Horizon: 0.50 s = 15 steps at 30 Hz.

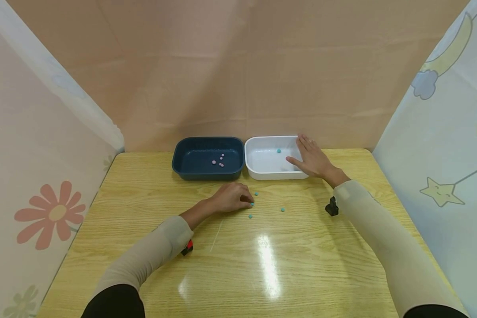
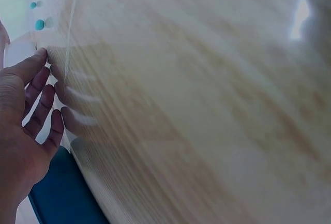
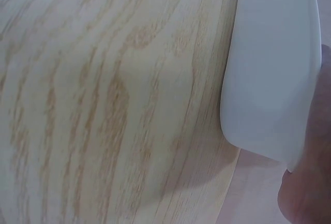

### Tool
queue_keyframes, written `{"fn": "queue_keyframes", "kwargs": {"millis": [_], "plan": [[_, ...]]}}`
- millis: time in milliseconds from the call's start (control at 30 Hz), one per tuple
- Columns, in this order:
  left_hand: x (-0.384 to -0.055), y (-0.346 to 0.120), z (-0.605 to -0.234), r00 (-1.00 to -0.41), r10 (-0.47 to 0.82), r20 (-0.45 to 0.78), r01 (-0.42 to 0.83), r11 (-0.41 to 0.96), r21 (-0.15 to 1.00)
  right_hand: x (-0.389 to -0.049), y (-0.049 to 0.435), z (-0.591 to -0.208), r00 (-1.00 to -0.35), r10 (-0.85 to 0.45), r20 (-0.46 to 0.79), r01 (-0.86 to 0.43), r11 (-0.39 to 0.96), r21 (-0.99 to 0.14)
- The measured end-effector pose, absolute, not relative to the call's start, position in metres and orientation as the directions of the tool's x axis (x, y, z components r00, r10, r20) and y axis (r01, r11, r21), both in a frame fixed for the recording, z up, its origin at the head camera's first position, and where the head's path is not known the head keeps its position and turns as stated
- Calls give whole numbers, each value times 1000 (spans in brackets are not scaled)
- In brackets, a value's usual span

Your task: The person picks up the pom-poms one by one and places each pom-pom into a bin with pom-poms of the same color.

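My left hand (image 1: 231, 197) is low over the table, thumb and forefinger pinching at a small teal ball (image 1: 252, 204); the other fingers are bent. In the left wrist view, the fingertips (image 2: 41, 52) meet close to the tabletop, and the ball between them is hidden. Nearby on the wood lie three more teal balls: one behind (image 1: 256, 193), one in front (image 1: 250, 216) and one to the right (image 1: 283, 210). My right hand (image 1: 314, 159) rests with fingers extended over the right end of a white tray (image 1: 276, 175), which holds one teal ball (image 1: 278, 151).
A dark blue tray (image 1: 191, 176) with several small pink balls (image 1: 213, 162) stands left of the white one, side by side with it against the brown backdrop (image 1: 183, 88). Patterned side walls flank the wooden table (image 1: 222, 274). Each wrist carries a small black device (image 1: 331, 206).
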<state>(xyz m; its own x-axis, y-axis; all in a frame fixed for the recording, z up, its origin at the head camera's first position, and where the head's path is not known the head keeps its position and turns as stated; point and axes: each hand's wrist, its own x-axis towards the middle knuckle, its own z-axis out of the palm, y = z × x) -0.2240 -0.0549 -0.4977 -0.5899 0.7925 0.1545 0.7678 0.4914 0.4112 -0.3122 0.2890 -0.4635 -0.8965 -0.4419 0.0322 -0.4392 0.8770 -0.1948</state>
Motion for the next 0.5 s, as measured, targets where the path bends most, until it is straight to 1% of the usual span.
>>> {"fn": "queue_keyframes", "kwargs": {"millis": [233, 367, 500], "plan": [[-224, -55, -497, -590, 792, 159, 765, 486, 422, -311, 289, -463, -895, -444, 29, -441, 876, -193], [-223, -55, -493, -605, 780, 158, 746, 487, 455, -311, 289, -462, -897, -442, 24, -439, 880, -181], [-223, -55, -484, -621, 764, 174, 738, 496, 458, -311, 288, -462, -897, -441, 16, -437, 882, -176]]}}
